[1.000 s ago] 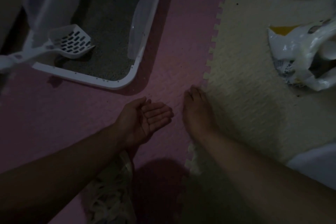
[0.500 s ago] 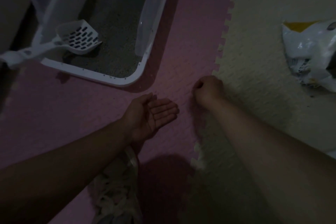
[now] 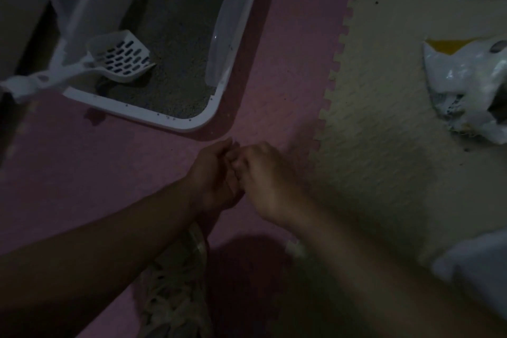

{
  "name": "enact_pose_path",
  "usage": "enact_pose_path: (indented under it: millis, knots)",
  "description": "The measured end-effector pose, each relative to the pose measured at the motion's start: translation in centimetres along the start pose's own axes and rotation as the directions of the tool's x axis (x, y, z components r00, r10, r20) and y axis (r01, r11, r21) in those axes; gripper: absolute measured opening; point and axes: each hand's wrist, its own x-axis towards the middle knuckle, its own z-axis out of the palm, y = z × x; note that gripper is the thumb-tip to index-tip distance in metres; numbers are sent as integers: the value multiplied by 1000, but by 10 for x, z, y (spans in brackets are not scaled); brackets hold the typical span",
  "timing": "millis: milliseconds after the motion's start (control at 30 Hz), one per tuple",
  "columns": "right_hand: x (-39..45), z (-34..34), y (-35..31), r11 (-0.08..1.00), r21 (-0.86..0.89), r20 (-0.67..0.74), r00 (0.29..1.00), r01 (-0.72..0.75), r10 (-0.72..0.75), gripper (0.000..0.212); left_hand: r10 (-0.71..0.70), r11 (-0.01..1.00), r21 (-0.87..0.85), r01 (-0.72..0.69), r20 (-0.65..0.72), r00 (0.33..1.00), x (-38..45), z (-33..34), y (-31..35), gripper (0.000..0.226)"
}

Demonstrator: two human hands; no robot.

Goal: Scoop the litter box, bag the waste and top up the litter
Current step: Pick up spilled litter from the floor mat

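Litter box [image 3: 208,115] holding grey litter [image 3: 175,44], slotted scoop [image 3: 123,59] resting inside

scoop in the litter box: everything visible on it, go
The scoop looks like white plastic: a shallow, walled head pierced with rows of dark oval slots, on a long flat handle. The head lies tilted over the grey litter at the near left of the litter box, slotted face up. The handle runs left across the box's white rim, past its edge, and ends in a wider tip. No waste shows in it. Neither hand touches it; both are together over the pink mat, well clear.
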Motion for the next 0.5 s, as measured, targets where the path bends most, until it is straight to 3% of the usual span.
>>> enact_pose_path:
  millis: [133,233,300,400,500]
  knots:
    - [0,13,5,991,59,17,993,117,-118,34,-54,999,0,54,81,995,-5,0,5,65]
    - [-6,2,10,972,200,-35,993,120,-115,23,-58,998,-31,60,72,996,-8,4,4,43]
    - [-6,-13,16,970,226,-172,984,86,-47,18,-22,999,-28,23,53,998,-6,6,0,52]
    - [10,-29,55,967,232,-345,920,-109,186,21,32,999,17,-33,52,998,-12,13,-2,57]
    - [28,-28,101,938,-48,-290,903,-343,315,47,25,1000,8,-26,67,997,-13,11,2,56]
